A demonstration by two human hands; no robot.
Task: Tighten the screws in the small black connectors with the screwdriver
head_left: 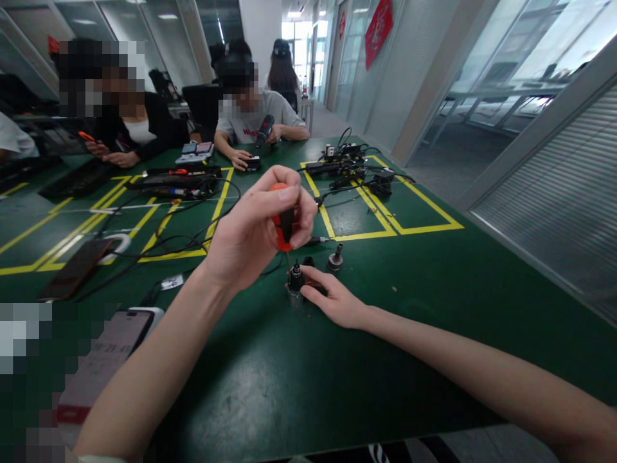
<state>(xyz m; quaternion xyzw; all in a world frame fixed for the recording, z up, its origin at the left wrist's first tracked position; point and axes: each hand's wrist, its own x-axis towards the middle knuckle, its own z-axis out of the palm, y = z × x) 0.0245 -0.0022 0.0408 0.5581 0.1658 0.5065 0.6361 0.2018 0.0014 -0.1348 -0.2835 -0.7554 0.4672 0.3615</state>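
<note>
My left hand (253,228) is closed around the orange and black handle of a screwdriver (285,228), held upright with its thin shaft pointing down. The shaft's tip reaches a small black and silver cylindrical part (295,278) standing on the green table; whether it sits in a screw cannot be made out. From the right, my right hand (340,299) grips this part between thumb and fingers, its fingertips partly hidden behind it. Just beyond stands a metal gear-like piece with a shaft (336,258), and a small black piece (308,262) lies near my right fingers.
Black cables and adapters (342,164) lie at the back right inside yellow tape lines. A tool tray (176,183) and loose cords spread at the left. Phones (80,267) rest near my left arm. Across the table (409,289), a person (260,109) holds a power tool.
</note>
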